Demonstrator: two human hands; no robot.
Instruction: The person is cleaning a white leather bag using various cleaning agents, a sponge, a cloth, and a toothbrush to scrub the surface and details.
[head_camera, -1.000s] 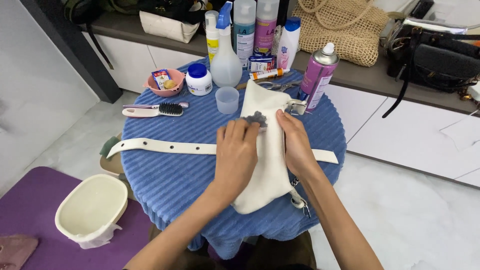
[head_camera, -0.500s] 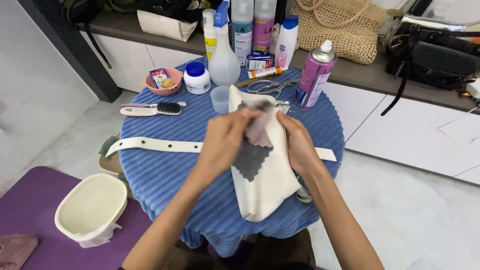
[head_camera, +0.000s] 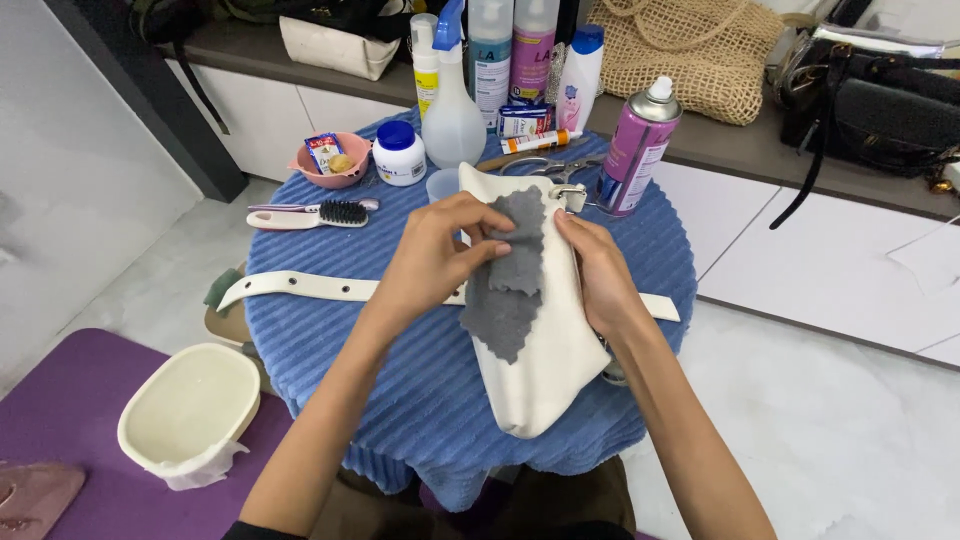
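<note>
A cream leather bag (head_camera: 540, 365) lies lengthwise on the round table with a blue ribbed cover (head_camera: 400, 390). My left hand (head_camera: 435, 255) pinches a grey scalloped cloth (head_camera: 505, 285) and presses it against the bag's upper face. Along the bag's right edge, near its metal ring, rests my right hand (head_camera: 600, 275), holding the bag steady. The bag's cream strap (head_camera: 300, 288) runs across the table under both hands.
A brush (head_camera: 310, 214), a pink bowl (head_camera: 330, 160), a white jar with blue lid (head_camera: 398, 153), a spray bottle (head_camera: 452, 110), several other bottles and a pink aerosol can (head_camera: 635, 145) stand at the back. A cream bin (head_camera: 190, 412) sits on the purple mat at the left.
The bag's top was lifted off the table and then lowered a little. The grey cloth, bunched small before, now hangs spread over the bag under my left hand.
</note>
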